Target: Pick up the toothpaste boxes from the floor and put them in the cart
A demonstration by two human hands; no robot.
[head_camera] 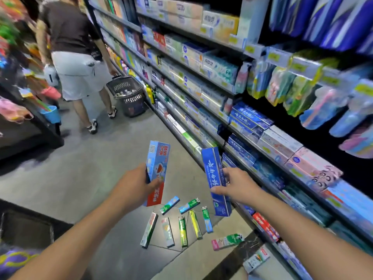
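Note:
My left hand (133, 185) grips a light blue toothpaste box with a red end (157, 170), held upright above the floor. My right hand (235, 185) holds a dark blue toothpaste box (215, 174), also upright. Below them, several toothpaste boxes (182, 225) lie scattered on the grey floor: green, yellow, blue and pink ones. One more box (256, 259) lies near the shelf base at the lower right. A dark cart (26, 227) shows at the lower left edge, partly cut off.
Stocked shelves of toothpaste and toothbrushes (242, 98) run along the right side. Ahead in the aisle a person (72, 57) walks away pulling a black basket (129, 96). A display rack (24, 110) stands on the left.

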